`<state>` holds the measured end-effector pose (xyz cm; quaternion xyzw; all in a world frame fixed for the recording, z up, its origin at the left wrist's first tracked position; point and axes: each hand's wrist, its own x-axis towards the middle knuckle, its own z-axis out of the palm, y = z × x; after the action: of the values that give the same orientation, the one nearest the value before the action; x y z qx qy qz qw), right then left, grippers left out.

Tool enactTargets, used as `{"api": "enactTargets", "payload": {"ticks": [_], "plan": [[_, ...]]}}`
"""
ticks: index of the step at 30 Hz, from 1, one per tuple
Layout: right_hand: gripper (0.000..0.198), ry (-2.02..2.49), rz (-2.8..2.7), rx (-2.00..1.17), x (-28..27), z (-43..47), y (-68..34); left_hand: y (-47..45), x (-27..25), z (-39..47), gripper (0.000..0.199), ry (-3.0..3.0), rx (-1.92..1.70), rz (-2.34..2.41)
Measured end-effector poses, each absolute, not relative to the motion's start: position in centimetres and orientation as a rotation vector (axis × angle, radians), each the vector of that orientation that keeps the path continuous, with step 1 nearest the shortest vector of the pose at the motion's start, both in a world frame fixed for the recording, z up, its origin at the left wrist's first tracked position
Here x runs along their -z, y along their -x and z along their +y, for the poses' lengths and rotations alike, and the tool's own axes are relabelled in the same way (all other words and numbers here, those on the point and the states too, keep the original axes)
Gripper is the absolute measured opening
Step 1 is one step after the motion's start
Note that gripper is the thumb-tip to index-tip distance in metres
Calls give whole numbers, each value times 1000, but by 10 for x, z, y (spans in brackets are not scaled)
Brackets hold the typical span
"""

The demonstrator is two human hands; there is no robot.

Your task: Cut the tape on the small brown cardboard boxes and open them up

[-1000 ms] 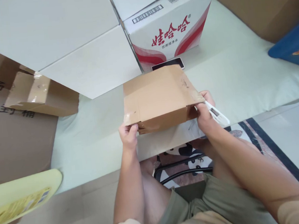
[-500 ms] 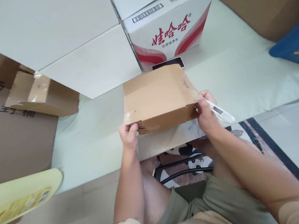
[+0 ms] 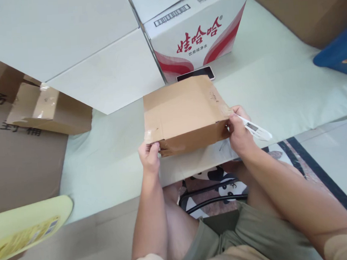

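A brown cardboard box (image 3: pixel 184 109) lies near the front edge of the cloth-covered table, with clear tape at its front corners. My left hand (image 3: pixel 150 156) is closed, thumb and fingers pinching the box's front left corner. At the front right corner, my right hand (image 3: pixel 239 128) grips the cardboard the same way. A slim white object with a dark grey window (image 3: pixel 256 129) sticks out from behind my right hand. Whether that hand also holds it, I cannot tell. Just behind the box lies a phone (image 3: pixel 196 74), partly covered by the box's far edge.
A white and red water carton (image 3: pixel 196 44) and white boxes (image 3: pixel 106 75) stand at the back. To the left are a smaller brown box (image 3: pixel 66 112), a large carton (image 3: pixel 23 166) and a yellow container (image 3: pixel 31 225). A blue container (image 3: pixel 338 53) sits at the right, on the pale green cloth (image 3: pixel 287 93).
Almost nothing differs. Both hands keep the same hold on the box's front corners, and the white object's outer end has turned very slightly. The view has shifted a little.
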<state>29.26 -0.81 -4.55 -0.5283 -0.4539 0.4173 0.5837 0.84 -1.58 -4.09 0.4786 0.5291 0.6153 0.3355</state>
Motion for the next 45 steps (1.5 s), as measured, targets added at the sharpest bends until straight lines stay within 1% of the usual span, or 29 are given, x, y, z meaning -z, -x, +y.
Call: {"api": "enactTargets", "payload": {"ticks": [24,30,38,45], "plan": [[36,1274,-965,-1011,40,-10,-291,-6,42,-18,34,-1251,-1557,1443],[36,1280,-984,-1009,40,-11,-291,-7,41,-19,29,-1261,-1566,1419],[38,1305,-994,-972,33,-10,-289,-11,37,-19,34,-1256,-1547,1467],[32,1316,-955,-998,31,-11,-289,-12,35,-20,29,-1269,-1577,1441]]}}
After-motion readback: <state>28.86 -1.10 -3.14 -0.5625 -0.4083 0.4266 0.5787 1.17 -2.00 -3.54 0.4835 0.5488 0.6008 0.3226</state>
